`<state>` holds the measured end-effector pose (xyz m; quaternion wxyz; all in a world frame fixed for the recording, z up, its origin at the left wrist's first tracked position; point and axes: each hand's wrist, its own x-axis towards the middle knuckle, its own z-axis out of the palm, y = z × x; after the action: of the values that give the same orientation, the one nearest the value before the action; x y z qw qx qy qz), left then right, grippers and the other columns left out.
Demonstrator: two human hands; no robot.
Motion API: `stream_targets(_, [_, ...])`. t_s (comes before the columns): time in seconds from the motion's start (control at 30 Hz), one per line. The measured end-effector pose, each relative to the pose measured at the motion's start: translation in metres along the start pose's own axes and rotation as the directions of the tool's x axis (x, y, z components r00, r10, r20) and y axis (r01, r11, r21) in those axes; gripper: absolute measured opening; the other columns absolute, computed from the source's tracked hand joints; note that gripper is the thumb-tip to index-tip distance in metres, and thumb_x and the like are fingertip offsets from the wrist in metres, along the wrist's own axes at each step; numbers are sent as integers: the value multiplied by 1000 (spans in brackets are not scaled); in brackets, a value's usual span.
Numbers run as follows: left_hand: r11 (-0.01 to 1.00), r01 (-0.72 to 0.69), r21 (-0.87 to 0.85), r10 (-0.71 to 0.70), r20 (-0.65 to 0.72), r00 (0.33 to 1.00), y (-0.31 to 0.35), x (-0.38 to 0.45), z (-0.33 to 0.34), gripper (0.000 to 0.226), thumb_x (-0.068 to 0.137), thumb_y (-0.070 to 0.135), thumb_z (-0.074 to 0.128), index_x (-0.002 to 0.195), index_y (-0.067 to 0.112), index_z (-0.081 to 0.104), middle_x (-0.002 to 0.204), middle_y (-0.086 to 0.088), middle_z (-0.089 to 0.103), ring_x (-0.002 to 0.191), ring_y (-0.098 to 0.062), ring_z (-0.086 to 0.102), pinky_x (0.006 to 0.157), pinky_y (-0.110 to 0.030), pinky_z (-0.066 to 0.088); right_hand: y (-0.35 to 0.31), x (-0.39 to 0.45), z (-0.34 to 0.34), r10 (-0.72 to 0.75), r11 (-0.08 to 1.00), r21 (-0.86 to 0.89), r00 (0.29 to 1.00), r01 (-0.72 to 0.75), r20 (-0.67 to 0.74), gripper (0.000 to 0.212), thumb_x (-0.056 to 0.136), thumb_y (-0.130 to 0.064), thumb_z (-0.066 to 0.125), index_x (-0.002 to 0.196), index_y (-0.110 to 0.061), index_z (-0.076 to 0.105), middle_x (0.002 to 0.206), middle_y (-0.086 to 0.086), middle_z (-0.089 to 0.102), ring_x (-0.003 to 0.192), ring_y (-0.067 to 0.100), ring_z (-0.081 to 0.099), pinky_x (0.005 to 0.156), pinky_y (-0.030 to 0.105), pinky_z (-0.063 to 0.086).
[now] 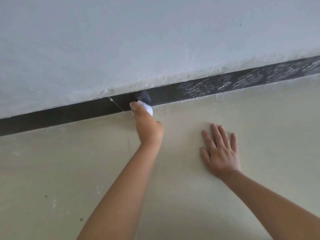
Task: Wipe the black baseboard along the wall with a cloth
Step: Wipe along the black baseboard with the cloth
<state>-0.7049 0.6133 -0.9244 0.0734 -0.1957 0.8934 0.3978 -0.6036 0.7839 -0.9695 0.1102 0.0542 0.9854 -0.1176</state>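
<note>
Pale plaster wall (121, 40) met the beige floor (86, 170) along a slanted seam, and in the head view, our only one, the black baseboard (60, 116) ran as a long dark band from lower left up to upper right; its long axis followed that same slant, so any stroke had to travel along it, not across.

Our left hand (149, 127) reached forward to the band near the middle of the picture, fingers curled round a bunched white cloth (147, 108) and pressing it against the lower part of the board, just right of a thin diagonal crack (116, 104); our right hand (220, 151) lay flat on the floor, fingers straight and spread, holding nothing, well apart from the board and serving, as we judged, only as a prop.

Left of the cloth the board looked plain and dark; right of it, starting a little way off, white chalky smears (225, 84) covered the face all the way to the frame's edge, with crumbs of plaster on the floor beneath; the dirty stretch therefore lay up and to the right of our grip, and we judged that the left hand, the nearer one and already in contact, should carry the cloth rightward along the band.
</note>
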Motion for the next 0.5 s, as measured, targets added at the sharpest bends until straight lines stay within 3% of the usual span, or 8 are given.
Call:
stream_targets(0.1, [989, 26, -144, -31, -36, 999, 16, 0, 23, 73, 82, -13, 37, 141, -1, -4, 149, -21, 13, 137, -34, 20, 110, -41, 26, 0, 0, -1, -1, 1000, 21, 1000, 1, -4, 73, 79, -50, 11, 137, -18, 41, 150, 11, 24, 140, 30, 16, 111, 44, -4])
stream_targets(0.2, [988, -79, -131, 79, -6, 997, 18, -8, 42, 70, 84, -11, 35, 140, -1, -6, 151, -18, 10, 139, -32, 16, 109, -34, 22, -1, 1, -2, -4, 1000, 30, 1000, 4, -3, 71, 80, -48, 14, 135, -16, 44, 148, 13, 29, 139, 32, 20, 111, 46, -1])
stream_targets(0.43, [953, -289, -86, 301, 238, 923, 39, -24, 66, 70, 83, -11, 36, 141, 1, 0, 153, -14, 4, 142, -23, 8, 103, -16, 12, 2, 1, -2, -24, 999, 46, 1000, 25, -4, 72, 80, -50, 13, 136, -16, 42, 149, 12, 27, 140, 31, 18, 110, 42, -7])
stream_targets(0.5, [945, -321, -66, 326, 274, 905, 36, -28, 61, 73, 81, -11, 37, 142, 4, -1, 153, -10, 7, 141, -22, 12, 102, -17, 18, 1, 0, -2, -16, 998, 66, 1000, 17, -11, 70, 81, -48, 15, 135, -14, 44, 148, 13, 29, 139, 32, 21, 111, 42, -5])
